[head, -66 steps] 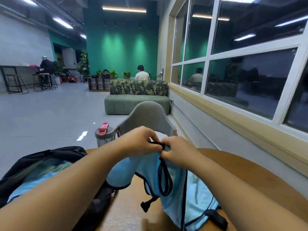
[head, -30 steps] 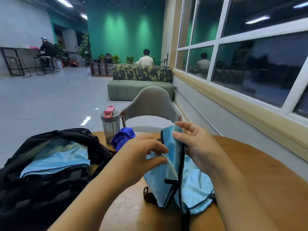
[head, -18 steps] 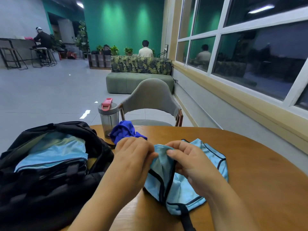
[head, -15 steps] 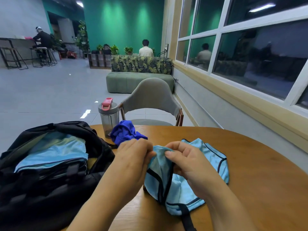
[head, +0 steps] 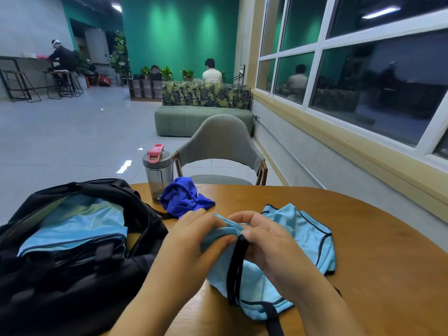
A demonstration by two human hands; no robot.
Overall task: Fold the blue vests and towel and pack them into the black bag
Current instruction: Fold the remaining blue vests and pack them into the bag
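A light blue vest with black trim (head: 305,236) lies bunched on the round wooden table (head: 378,251). My left hand (head: 194,236) and my right hand (head: 269,241) both pinch its upper edge close together, near a black strap. The open black bag (head: 72,275) sits at the left with a folded light blue vest (head: 80,229) inside it. A crumpled dark blue cloth (head: 184,198) lies on the table just beyond my hands.
A grey bottle with a pink lid (head: 157,172) stands behind the dark blue cloth. A grey chair (head: 220,146) faces the table's far edge. A window wall runs along the right. People sit far off by a green sofa (head: 203,118).
The vest came down from mid-air onto the table. My hands moved along its edge and now pinch it close together by the black strap.
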